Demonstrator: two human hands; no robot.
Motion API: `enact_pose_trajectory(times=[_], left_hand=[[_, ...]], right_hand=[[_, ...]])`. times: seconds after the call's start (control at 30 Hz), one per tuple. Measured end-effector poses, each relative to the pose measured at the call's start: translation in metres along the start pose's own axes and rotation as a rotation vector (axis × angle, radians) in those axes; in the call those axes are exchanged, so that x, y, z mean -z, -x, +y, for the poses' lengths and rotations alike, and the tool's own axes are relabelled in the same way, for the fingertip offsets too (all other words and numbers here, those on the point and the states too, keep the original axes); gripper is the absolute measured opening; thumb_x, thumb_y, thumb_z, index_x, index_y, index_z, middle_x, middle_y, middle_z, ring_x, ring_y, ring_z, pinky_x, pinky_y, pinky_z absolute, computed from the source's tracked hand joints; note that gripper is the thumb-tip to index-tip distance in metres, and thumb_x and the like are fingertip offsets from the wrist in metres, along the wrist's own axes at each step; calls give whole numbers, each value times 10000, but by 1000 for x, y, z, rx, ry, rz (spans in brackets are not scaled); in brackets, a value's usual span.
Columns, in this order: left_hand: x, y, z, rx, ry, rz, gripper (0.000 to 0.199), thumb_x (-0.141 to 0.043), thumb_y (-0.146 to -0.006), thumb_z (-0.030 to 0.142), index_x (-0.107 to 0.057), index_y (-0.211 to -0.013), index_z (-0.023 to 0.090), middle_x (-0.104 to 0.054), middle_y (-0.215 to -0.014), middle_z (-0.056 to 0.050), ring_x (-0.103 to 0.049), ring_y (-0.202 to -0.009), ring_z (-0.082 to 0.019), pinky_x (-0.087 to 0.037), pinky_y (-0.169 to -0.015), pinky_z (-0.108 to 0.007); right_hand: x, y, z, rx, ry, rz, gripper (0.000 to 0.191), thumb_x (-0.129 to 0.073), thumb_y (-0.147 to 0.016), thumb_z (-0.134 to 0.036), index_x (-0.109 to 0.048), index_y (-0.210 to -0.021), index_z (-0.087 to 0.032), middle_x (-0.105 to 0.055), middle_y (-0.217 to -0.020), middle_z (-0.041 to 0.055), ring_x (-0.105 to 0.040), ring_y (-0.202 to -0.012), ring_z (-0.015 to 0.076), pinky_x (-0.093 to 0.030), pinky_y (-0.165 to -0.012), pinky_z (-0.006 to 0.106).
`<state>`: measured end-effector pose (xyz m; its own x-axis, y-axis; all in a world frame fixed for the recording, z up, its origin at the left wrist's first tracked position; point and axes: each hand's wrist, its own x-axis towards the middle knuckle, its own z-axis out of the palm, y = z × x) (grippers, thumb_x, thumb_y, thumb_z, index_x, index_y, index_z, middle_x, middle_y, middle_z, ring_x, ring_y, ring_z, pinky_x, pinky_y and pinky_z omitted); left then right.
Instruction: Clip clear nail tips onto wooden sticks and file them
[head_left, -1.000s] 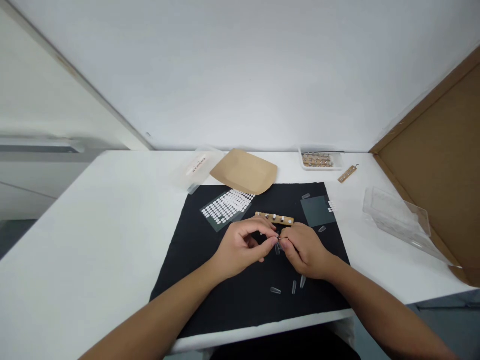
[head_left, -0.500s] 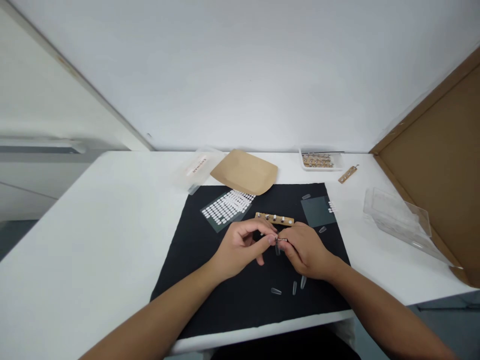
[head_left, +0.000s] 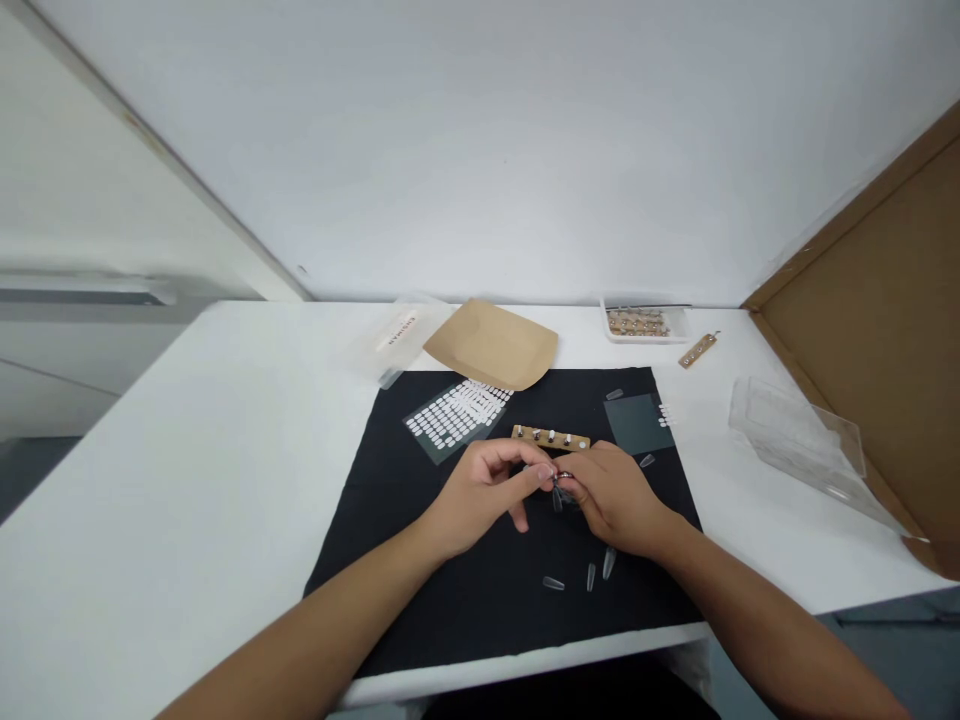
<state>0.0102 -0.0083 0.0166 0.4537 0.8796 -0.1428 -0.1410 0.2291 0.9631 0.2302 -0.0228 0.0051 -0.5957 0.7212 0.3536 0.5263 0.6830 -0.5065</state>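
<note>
Over the black cloth (head_left: 450,600), my left hand (head_left: 484,495) pinches something too small to make out between thumb and index finger. Its fingertips meet those of my right hand (head_left: 611,495), which is closed round a small dark metallic piece (head_left: 565,476). A clear nail tip (head_left: 557,500) shows just under the fingertips. Right behind the hands lies a wooden strip (head_left: 551,437) with several small metal posts, some topped with white. More clear nail tips (head_left: 553,583) lie on the cloth in front of my right hand.
White oval sticker sheets (head_left: 454,415) and brown paper (head_left: 491,345) lie at the back, beside a translucent bag (head_left: 401,335). A dark green sheet (head_left: 637,422) is at right. Behind stand a white tray (head_left: 645,335) of strips, a loose strip (head_left: 698,350), a clear case (head_left: 802,440) and a cardboard box (head_left: 870,300).
My right hand's fingers have shifted slightly around the metallic piece, and more clear plastic shows beneath them. The whole view has moved a little.
</note>
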Motion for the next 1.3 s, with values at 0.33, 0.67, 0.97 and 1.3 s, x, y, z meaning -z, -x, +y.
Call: enact_pose_trajectory(times=[0.33, 0.67, 0.97, 1.3], left_hand=[[0, 1, -1, 40, 9, -8, 327, -823, -855, 447, -757, -849, 127, -694, -852, -57, -633, -609, -111, -572, -398, -183], [0, 0, 1, 27, -48, 6, 361, -797, -869, 488, -732, -855, 133, -641, -812, -35, -610, -633, -118, -567, -405, -185], [-3, -2, 10, -135, -293, 112, 271, -673, -945, 423, -658, -863, 166, -632, -800, -9, -587, -574, -96, -543, -457, -193], [43, -20, 17, -567, -1020, 615, 175, -634, -976, 292, -736, -868, 198, -697, -813, -16, -652, -728, -146, -510, -573, -228]], right_hand=[[0, -2, -1, -13, -122, 51, 304, -356, -1133, -277, -655, -1149, -224, -759, -983, 54, -635, -810, 206, -448, -796, 351], [3, -2, -2, -33, -181, 34, 252, -431, -1116, -268, -673, -1185, -249, -760, -976, 35, -655, -836, 198, -462, -823, 331], [1, 0, -2, -34, -134, 51, 203, -446, -1104, -263, -641, -1146, -226, -758, -949, 38, -651, -801, 198, -450, -792, 344], [2, -1, -6, -27, -103, 31, 185, -466, -1107, -288, -630, -1161, -224, -784, -1025, 44, -702, -886, 200, -456, -842, 352]])
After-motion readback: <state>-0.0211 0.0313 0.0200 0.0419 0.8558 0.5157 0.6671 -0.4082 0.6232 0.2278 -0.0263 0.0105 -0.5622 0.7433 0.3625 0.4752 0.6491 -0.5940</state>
